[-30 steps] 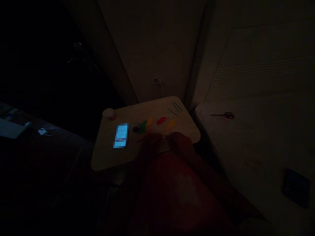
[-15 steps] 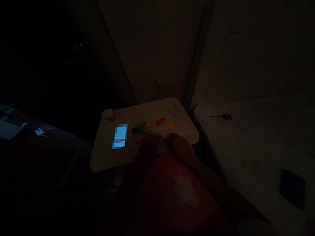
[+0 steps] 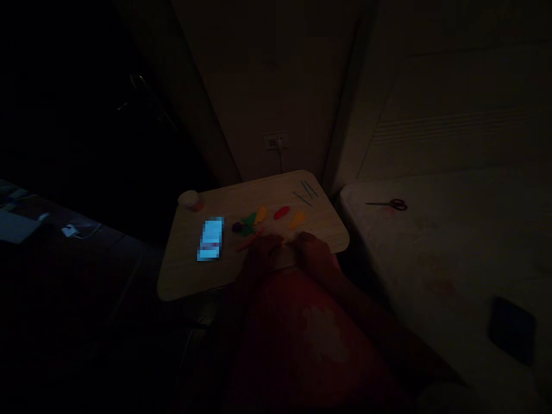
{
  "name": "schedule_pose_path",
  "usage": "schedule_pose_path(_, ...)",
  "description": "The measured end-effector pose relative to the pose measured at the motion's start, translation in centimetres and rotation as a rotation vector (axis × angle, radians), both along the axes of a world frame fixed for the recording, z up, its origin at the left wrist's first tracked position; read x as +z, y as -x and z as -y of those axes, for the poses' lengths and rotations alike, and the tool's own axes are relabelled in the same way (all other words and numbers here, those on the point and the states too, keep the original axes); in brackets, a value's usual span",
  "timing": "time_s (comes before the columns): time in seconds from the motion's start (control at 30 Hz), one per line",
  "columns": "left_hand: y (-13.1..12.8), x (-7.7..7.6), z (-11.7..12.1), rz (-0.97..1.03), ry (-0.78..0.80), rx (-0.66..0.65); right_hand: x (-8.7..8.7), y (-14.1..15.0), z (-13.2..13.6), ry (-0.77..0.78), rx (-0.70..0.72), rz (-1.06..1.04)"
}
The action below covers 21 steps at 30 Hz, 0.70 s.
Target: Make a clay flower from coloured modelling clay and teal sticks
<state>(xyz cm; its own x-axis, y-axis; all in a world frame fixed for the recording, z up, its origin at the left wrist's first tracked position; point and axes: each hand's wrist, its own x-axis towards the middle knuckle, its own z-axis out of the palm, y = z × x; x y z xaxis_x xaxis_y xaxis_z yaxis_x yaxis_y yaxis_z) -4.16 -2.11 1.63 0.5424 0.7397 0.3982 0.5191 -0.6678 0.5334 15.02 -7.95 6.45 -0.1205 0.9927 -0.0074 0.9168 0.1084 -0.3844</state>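
Note:
In the dark, both hands meet at the near edge of a small light wooden table [image 3: 185, 276]. My left hand [image 3: 265, 251] is closed, with a small orange-yellow piece [image 3: 283, 242], perhaps modelling clay, at its fingertips. Opposite it, my right hand [image 3: 314, 251] is curled with its fingertips against or very near the same piece. Just beyond them lie a yellow piece [image 3: 297, 219], a red oval piece [image 3: 282, 213], an orange-yellow piece [image 3: 261, 215], green pieces [image 3: 249, 219] and a dark purple lump [image 3: 237, 227]. A thin orange-red stick [image 3: 248, 241] lies beside my left hand.
A lit phone [image 3: 211, 238] lies on the table's left, with a pale cup [image 3: 191, 200] behind it. Several thin green-blue strips [image 3: 308, 191] are at the back right. Scissors [image 3: 390, 204] rest on a pale surface to the right. A plugged wall socket [image 3: 276, 142] is behind.
The picture is slightly brighter. My fingers have shifted a little around the small orange-yellow piece; the other things on the table stay in place.

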Motion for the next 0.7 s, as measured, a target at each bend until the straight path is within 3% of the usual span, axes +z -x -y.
schedule_pose_path(0.7,0.0,-0.13,-0.08,0.023,0.03,0.007,-0.82,-0.07,0.72,-0.038,0.041,0.0)
